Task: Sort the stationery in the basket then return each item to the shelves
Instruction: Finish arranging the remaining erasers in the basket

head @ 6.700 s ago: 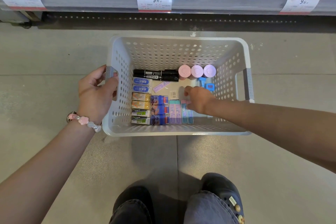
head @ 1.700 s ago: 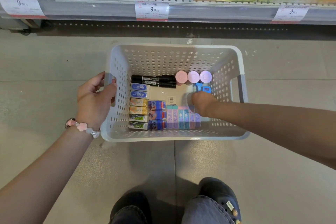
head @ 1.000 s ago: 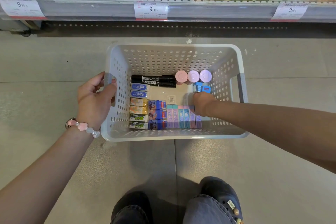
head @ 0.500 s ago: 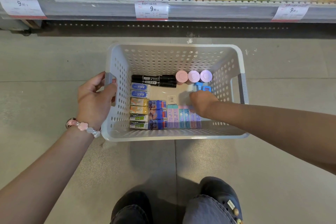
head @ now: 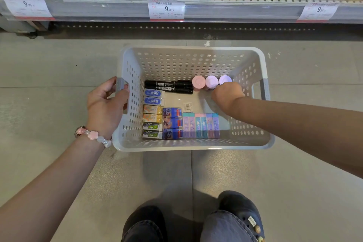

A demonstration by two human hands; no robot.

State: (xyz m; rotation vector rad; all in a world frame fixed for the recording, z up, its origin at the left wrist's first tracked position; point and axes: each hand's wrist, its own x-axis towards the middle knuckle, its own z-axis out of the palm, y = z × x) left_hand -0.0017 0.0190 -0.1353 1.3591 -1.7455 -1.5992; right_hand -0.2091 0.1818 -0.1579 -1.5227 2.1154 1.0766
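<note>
Head view: right hand (head: 227,92) has moved back toward the round tubes (head: 211,82); finger state unclear. Left hand (head: 106,106) still grips basket (head: 192,53).

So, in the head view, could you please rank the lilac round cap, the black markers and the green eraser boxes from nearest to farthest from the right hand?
From the right hand:
1. Lilac round cap, back right, right at the knuckles.
2. Black markers, along the back, to the left.
3. Green eraser boxes, front-left corner of the basket.
</note>
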